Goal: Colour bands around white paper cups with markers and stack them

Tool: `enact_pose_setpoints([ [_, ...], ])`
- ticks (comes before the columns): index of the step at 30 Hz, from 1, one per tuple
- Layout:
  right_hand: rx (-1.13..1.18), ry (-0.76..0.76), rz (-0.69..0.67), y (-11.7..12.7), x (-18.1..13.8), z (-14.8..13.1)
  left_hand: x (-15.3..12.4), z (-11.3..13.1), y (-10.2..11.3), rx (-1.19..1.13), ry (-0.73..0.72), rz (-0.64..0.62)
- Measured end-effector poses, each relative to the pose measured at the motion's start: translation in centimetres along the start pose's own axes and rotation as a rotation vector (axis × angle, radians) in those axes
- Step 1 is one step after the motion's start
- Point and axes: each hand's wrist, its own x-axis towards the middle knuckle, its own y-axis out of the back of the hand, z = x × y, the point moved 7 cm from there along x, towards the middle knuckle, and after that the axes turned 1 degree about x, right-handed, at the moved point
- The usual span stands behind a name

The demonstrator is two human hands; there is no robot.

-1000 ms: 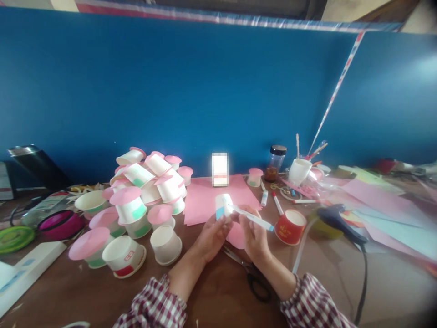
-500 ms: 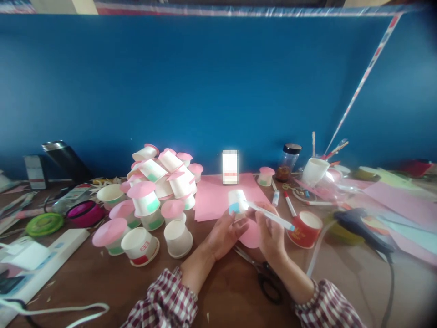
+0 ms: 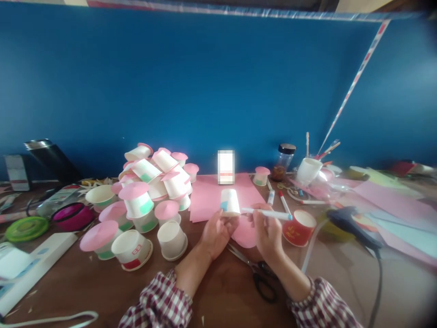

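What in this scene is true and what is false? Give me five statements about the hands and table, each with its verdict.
1. The left hand holds a white paper cup. True.
2. The right hand holds a felt-tip marker. True.
3. The marker is the only tool near the right hand. False: scissors lie on the table close to it.
4. Several cups on the left carry pink paper caps. True.
5. Every cup in view is white all over. False: a red paper cup is to the right of the right hand.
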Motion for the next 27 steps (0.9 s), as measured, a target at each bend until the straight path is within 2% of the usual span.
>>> enact_pose_setpoints([
  [3, 0.010, -0.012, -0.017, -0.3, 0.0, 0.2, 0.0, 0.0, -0.1, -0.029, 0.006, -0.022],
  [9, 0.140, -0.069, -0.061, -1.4, 0.1, 0.6, -0.4, 0.1, -1.2, -0.011, -0.037, -0.144],
  [14, 0.164, -0.081, -0.104, -1.8, 0.1, 0.4, -0.2, -0.3, -0.5, 0.012, -0.014, -0.010],
  [17, 0.141, -0.061, -0.116, -1.8, 0.0, 0.2, -0.1, -0.3, -0.3, 0.005, -0.016, 0.020],
  [22, -0.075, 0.054, -0.137, -1.2, -0.2, -0.7, 0.1, -0.4, 0.5, 0.029, -0.001, 0.061],
  [27, -0.214, 0.125, -0.169, -1.2, -0.3, -1.2, 0.5, -0.3, 1.0, 0.010, -0.048, 0.059],
])
